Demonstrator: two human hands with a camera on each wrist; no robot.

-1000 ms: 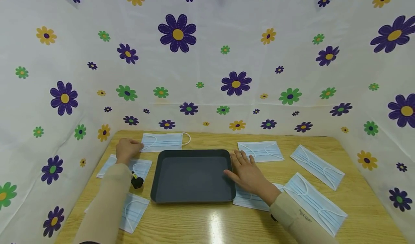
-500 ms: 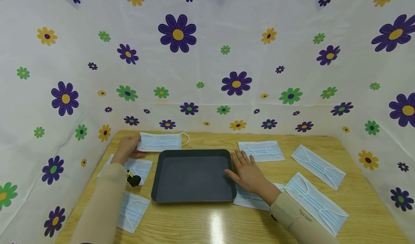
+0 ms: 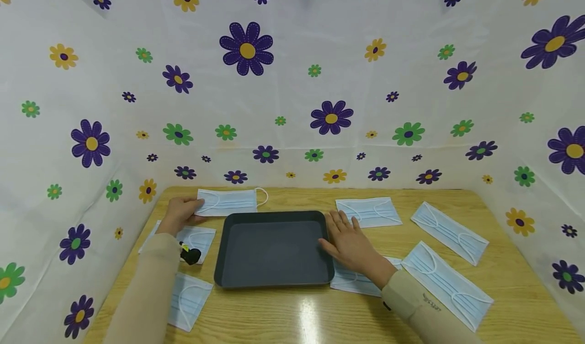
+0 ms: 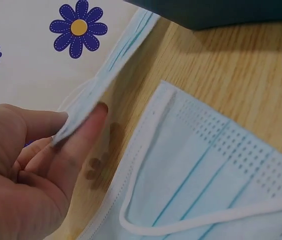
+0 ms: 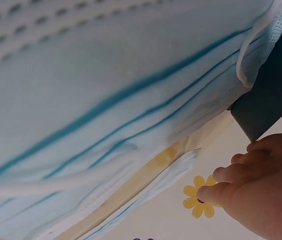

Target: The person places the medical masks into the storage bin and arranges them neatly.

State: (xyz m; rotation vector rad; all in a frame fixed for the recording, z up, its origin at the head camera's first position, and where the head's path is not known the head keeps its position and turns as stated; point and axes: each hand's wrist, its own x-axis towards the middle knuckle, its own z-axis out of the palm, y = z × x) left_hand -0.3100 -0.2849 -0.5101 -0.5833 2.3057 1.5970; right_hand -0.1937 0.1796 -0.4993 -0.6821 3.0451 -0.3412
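Observation:
At the back left of the table, my left hand [image 3: 181, 214] pinches the left end of a light blue face mask [image 3: 228, 202] between thumb and fingers. In the left wrist view that pinched end of the mask is lifted off the wood, its fingers [image 4: 88, 130] underneath. A dark grey rectangular tray [image 3: 274, 252] lies in the middle with nothing in it. My right hand [image 3: 349, 245] rests at the tray's right edge with its fingers straight, above another face mask [image 3: 354, 282] that it partly covers.
Two more masks lie at the left, one under my left wrist [image 3: 201, 240] and one nearer the front [image 3: 189, 301]. At the right are several masks, among them one at the back [image 3: 372, 212] and a large slanted one [image 3: 450, 285]. A flowered cloth [image 3: 292, 90] encloses the wooden table.
My left hand has taken hold of the back-left mask's end, shifting the mask slightly left. The right hand and the tray keep their places.

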